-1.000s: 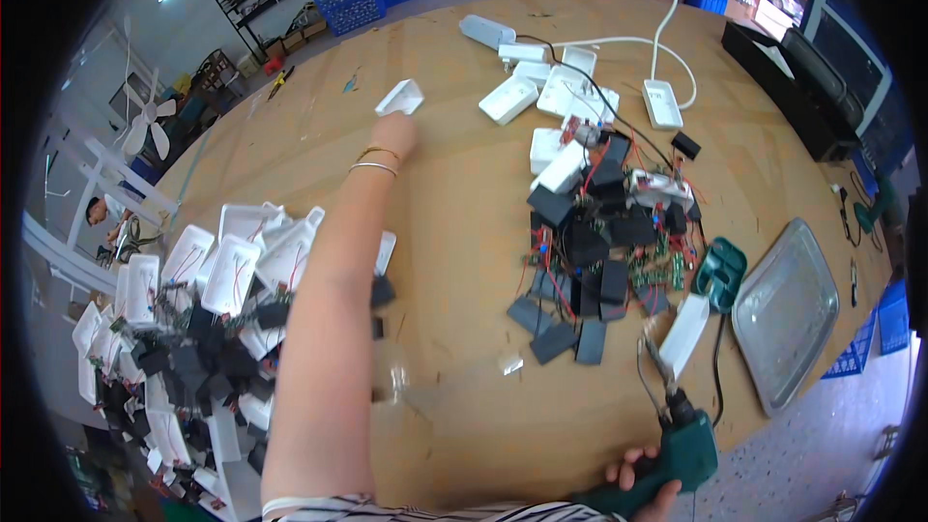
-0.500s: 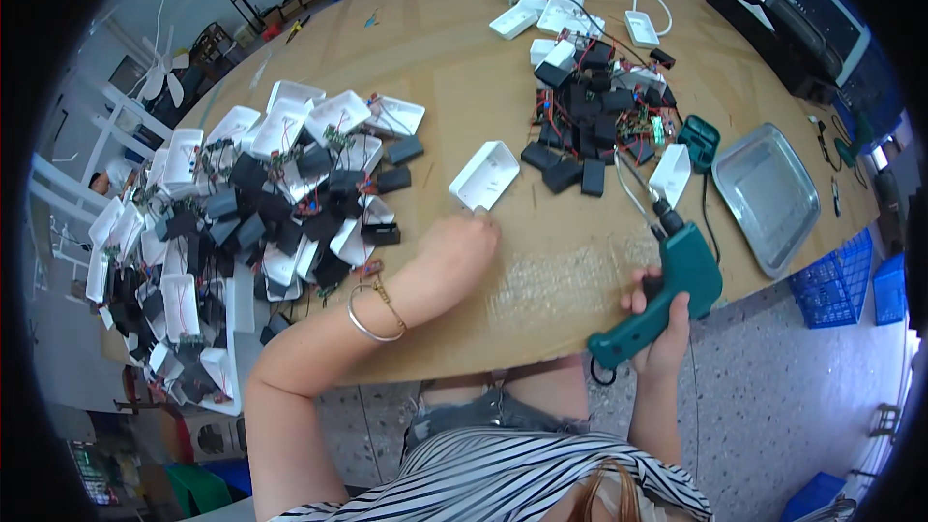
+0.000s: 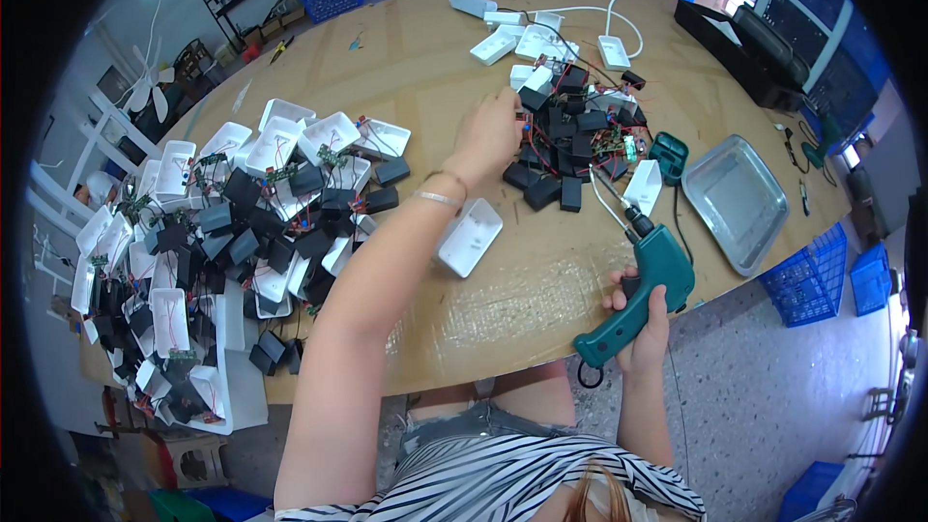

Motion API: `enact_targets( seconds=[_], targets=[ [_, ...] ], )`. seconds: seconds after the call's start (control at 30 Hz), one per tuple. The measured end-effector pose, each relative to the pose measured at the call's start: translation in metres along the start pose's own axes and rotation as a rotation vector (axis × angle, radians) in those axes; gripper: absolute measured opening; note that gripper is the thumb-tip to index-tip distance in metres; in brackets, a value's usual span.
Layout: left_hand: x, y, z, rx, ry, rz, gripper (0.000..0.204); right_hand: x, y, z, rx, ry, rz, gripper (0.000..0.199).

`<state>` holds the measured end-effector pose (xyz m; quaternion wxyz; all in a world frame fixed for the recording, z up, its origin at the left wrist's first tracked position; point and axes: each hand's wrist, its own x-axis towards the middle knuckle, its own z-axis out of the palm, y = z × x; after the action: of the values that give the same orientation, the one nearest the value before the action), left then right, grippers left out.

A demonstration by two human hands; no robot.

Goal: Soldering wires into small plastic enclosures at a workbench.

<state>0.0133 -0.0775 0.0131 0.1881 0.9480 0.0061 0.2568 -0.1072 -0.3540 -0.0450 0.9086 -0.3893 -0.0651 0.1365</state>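
While the left hand (image 3: pixel 488 135) reaches out over the round wooden table (image 3: pixel 406 77), its fingers curl down onto the near edge of a heap of small black plastic boxes with red wires and green circuit boards (image 3: pixel 570 140); whether they pinch a piece cannot be told. The right hand (image 3: pixel 643 324) is wrapped tight around the grip of a teal pistol-shaped electric screwdriver (image 3: pixel 643 285), held at the table's near edge. A white rectangular plastic shell (image 3: pixel 470 237) lies just beside the left forearm. A shiny metal tray (image 3: pixel 735 201) sits to the right.
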Motion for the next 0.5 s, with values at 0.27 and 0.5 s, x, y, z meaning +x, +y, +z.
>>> enact_targets(
  seconds=[0.27, 0.5],
  targets=[
    [0.037, -0.012, 0.011, -0.58, -0.519, -0.478, 0.042, 0.0, -0.003, -0.004, 0.021, 0.017, 0.011, 0.048],
    [0.012, -0.028, -0.057, -1.242, -0.436, -0.641, 0.041, 0.005, 0.0, -0.009, 0.016, -0.011, 0.036, 0.049]
  ],
)
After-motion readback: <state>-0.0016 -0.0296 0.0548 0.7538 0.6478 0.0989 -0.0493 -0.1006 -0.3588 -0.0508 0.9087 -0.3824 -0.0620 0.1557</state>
